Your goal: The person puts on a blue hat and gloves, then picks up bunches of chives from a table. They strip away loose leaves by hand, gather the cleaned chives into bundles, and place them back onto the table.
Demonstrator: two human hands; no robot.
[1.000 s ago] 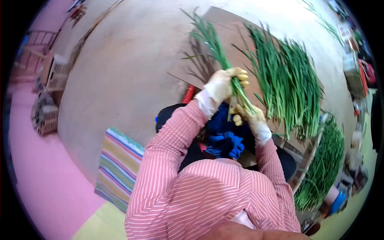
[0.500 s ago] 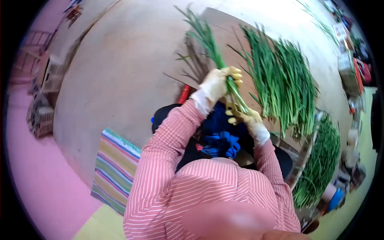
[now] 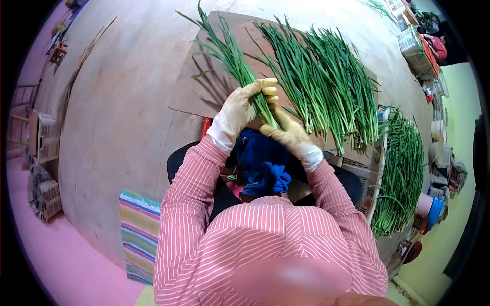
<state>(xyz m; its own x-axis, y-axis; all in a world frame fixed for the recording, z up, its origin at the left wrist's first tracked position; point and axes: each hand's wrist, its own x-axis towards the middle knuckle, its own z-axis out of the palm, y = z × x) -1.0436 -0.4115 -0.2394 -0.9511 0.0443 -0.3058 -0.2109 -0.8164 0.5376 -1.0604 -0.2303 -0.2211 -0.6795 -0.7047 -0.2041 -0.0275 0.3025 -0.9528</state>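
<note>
My left hand (image 3: 244, 104), in a pale glove, grips a small bunch of green chives (image 3: 229, 53) near its lower end, leaves pointing up and away. My right hand (image 3: 286, 131), also gloved, holds the white root end of the same bunch just below and right of the left hand. A large pile of chives (image 3: 326, 86) lies on a brown board (image 3: 196, 94) right of my hands. A blue cloth (image 3: 265, 166) sits in my lap below the hands.
A crate (image 3: 375, 168) at the right edge holds more chives (image 3: 403, 173). A striped mat (image 3: 139, 239) lies at lower left. Stacked crates (image 3: 43, 135) stand far left, baskets (image 3: 418, 51) and buckets (image 3: 426, 204) along the right.
The view has tilted, so the board and chive pile sit more central. My hands have closed together on the bunch's lower end, the right hand now gripping right under the left.
</note>
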